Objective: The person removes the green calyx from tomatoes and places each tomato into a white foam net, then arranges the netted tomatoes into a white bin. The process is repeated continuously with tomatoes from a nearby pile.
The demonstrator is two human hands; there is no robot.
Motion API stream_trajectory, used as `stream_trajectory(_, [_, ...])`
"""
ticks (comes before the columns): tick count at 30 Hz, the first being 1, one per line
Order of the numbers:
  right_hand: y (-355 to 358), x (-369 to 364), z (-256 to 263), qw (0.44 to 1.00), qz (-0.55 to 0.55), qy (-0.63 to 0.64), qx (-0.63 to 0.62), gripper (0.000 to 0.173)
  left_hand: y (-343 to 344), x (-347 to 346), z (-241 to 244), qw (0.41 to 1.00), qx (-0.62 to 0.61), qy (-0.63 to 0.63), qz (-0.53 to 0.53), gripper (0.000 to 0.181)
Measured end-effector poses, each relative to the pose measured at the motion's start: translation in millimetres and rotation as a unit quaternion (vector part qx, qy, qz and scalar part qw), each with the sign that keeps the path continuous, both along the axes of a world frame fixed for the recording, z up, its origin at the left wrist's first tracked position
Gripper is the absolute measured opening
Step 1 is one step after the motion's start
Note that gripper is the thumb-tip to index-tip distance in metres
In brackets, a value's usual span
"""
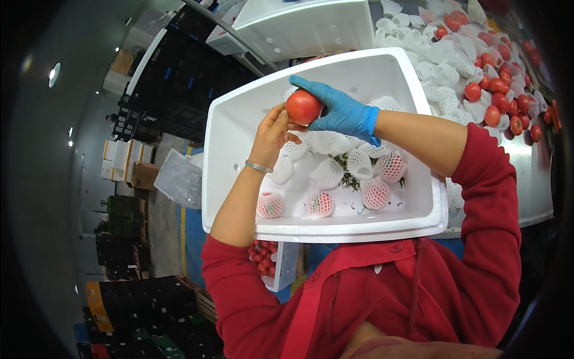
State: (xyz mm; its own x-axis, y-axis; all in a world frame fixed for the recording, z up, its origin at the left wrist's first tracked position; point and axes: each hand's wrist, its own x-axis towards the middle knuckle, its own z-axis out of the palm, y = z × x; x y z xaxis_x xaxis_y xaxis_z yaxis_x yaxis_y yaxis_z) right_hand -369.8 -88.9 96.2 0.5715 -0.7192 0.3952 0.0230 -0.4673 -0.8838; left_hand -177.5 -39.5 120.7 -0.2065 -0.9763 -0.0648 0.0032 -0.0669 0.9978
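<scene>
Between my two hands is a bare red tomato [304, 107], held above a white foam box [415, 87]. The fingertips of my left hand [272, 131], ungloved with a bangle at the wrist, touch its left and lower side. My right hand [343, 110], in a blue glove, cups it from the right with the thumb and fingers apart around it. Below, in the box, lie white foam net sleeves [327, 174], some seemingly without fruit. Several hold red fruit, among them a netted tomato [376, 194] and another netted tomato [320, 204]. Green stem scraps [350, 179] lie among them.
Loose tomatoes [499, 102] and piled foam nets [441, 51] cover the metal table [531, 179] at the right. Another foam box [305, 29] stands beyond mine. Below left is a crate of red fruit [263, 256]. Stacked black crates [179, 76] stand at the left.
</scene>
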Motion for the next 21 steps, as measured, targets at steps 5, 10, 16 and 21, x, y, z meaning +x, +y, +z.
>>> stream_trajectory(5, [1.5, -0.1, 0.7, 0.999, -0.014, 0.029, 0.005, 0.082, 5.1, -9.1, 6.7, 0.998, -0.015, -0.053, 0.007, 0.051])
stream_trajectory(10, [-0.8, 1.8, -9.9, 0.996, -0.029, 0.059, -0.065, 0.078, 6.8, -13.9, 7.5, 0.997, 0.001, -0.071, 0.01, 0.053])
stream_trajectory(16, [5.7, 4.4, -0.2, 0.995, 0.031, 0.06, -0.071, 0.074, 12.2, -12.0, 5.6, 0.99, -0.001, -0.126, 0.061, 0.048])
stream_trajectory(21, [4.0, -11.6, 9.2, 0.998, 0.022, 0.0, -0.056, 0.058, 39.7, -8.2, 49.6, 0.988, -0.116, 0.031, 0.098, 0.041])
